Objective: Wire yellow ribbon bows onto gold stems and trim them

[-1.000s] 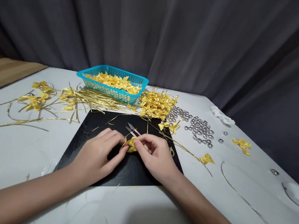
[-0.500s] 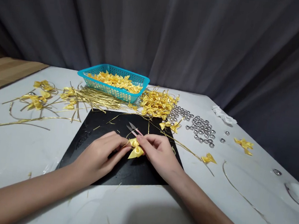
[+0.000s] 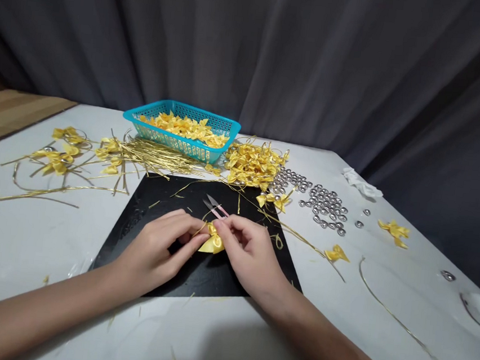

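Observation:
Between my hands is a yellow satin ribbon bow (image 3: 213,242) with gold cord near its knot, held above a black mat (image 3: 132,237). My left hand (image 3: 165,246) is closed, thumb and forefinger pinched at the bow's left side, where a thin loop of cord shows. My right hand (image 3: 248,249) is closed too, its thumb and forefinger gripping the bow's right side. The fingertips hide part of the knot. Just beyond them, small thread snips (image 3: 215,206) with pink handles lie on the mat, the handles partly covered by my right fingers.
Behind the mat stands a blue basket (image 3: 175,142) of yellow bows. Gold cords (image 3: 157,156) lie before it, with a pile of bows (image 3: 254,164) to their right. Silver heart-shaped beads (image 3: 326,202) are scattered further right. A crumpled white tissue (image 3: 362,183) lies near the far right edge.
The bow has turned and shifted slightly left between my fingers, so less of it shows. My right thumb has moved further over it. Both hands still pinch it.

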Motion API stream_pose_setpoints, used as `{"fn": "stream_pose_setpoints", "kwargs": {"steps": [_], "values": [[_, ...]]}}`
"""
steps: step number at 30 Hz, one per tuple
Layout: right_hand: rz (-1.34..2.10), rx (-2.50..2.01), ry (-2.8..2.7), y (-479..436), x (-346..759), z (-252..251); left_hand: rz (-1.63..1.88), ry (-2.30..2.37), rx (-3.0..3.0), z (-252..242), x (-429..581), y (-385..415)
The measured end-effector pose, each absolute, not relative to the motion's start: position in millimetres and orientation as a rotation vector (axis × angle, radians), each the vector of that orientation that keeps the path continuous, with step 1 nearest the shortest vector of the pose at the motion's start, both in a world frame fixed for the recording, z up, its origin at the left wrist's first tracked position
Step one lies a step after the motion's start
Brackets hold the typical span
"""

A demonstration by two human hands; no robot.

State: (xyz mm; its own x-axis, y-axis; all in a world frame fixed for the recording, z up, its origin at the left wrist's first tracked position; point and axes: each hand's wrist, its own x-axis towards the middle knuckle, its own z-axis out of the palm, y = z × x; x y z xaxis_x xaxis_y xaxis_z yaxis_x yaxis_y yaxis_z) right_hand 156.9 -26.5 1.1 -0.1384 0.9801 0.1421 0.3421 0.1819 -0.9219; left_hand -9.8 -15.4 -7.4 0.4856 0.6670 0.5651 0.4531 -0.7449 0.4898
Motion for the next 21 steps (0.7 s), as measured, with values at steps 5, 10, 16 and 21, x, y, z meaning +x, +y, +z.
{"fn": "stream_pose_setpoints", "kwargs": {"steps": [5, 10, 16, 21], "values": [[0.982, -1.309, -1.599, -26.5, 158.6, 2.9, 1.102, 0.977, 2.425, -7.1, -10.6, -16.2], [0.921, -1.306, -1.630, -25.8, 160.2, 5.8, 1.107, 0.987, 2.399, -7.5, -10.9, -16.0], [0.938, -1.299, -1.636, -26.0, 158.3, 4.4, 1.099, 0.992, 2.387, -5.0, -8.9, -15.6], [0.967, -1.303, -1.636, -27.3, 158.1, 3.5, 1.083, 0.996, 2.371, -4.5, -9.3, -16.6]]}}
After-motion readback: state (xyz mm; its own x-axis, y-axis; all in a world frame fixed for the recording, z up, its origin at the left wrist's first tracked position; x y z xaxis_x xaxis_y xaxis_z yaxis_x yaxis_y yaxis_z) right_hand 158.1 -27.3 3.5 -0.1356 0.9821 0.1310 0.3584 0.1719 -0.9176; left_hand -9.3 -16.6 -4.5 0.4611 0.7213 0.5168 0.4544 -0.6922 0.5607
